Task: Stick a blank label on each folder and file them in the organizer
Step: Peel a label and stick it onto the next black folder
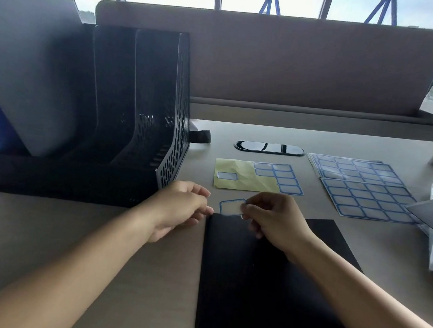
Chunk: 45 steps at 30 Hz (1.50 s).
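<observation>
Blank label (232, 207): we are pinching its right edge in our right hand (274, 222), just over the black folder's (263, 289) far-left corner, long axis running crosswise. Left hand (181, 209): loosely curled, gripping nothing, hovering beside that same corner.

Black folder (263, 289): plain matt black, no marking seen. Worktop (68, 241): even grey-brown. Single label (231, 207): pale grey-white centre, blue border. Backing sheet (238, 175): pale yellow where stripped, with blue-bordered labels left along its right side and one plain grey patch at the left. Full label sheets (366, 201): regular grid of pale cells, each outlined in blue. Organizer (175, 138): black throughout, its side wall perforated in rows of short slots. Grey folder (32, 77) in the organizer: flat mid-grey. Partition (274, 63) behind: dull brown.
</observation>
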Available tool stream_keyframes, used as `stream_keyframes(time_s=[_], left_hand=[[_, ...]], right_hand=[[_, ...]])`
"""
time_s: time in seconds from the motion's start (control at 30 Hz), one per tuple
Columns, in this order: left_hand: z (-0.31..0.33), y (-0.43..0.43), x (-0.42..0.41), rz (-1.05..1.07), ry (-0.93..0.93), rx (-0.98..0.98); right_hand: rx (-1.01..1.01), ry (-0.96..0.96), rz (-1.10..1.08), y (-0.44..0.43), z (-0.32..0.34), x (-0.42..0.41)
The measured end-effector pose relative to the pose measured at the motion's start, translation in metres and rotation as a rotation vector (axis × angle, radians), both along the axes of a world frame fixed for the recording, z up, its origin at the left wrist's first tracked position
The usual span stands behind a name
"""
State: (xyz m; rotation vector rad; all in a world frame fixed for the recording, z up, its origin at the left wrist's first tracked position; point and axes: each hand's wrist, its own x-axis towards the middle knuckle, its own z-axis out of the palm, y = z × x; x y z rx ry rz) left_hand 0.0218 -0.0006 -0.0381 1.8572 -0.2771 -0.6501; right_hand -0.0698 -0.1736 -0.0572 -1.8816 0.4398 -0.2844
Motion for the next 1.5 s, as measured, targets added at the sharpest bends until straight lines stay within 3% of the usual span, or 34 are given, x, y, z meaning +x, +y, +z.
stream_keyframes(time_s=[0.17, 0.37, 0.53, 0.8, 1.3, 1.5], left_hand=[[0.011, 0.010, 0.015, -0.006, 0.364, -0.174], [0.003, 0.007, 0.016, -0.060, 0.556, -0.387], [-0.013, -0.004, 0.006, -0.156, 0.512, -0.325], [-0.013, 0.002, 0.004, -0.293, 0.471, -0.382], [-0.017, -0.002, 0.002, -0.224, 0.412, -0.377], [-0.022, -0.011, -0.006, -0.110, 0.290, -0.320]], right_hand=[[0.006, -0.011, 0.002, 0.000, 0.002, 0.000], [0.109, -0.097, -0.018, 0.002, 0.015, -0.002], [0.121, -0.022, -0.014, 0.004, 0.011, -0.003], [0.112, 0.047, 0.002, 0.003, 0.008, -0.003], [0.056, 0.057, 0.016, 0.003, 0.004, -0.004], [0.022, 0.059, 0.006, 0.006, 0.003, -0.003]])
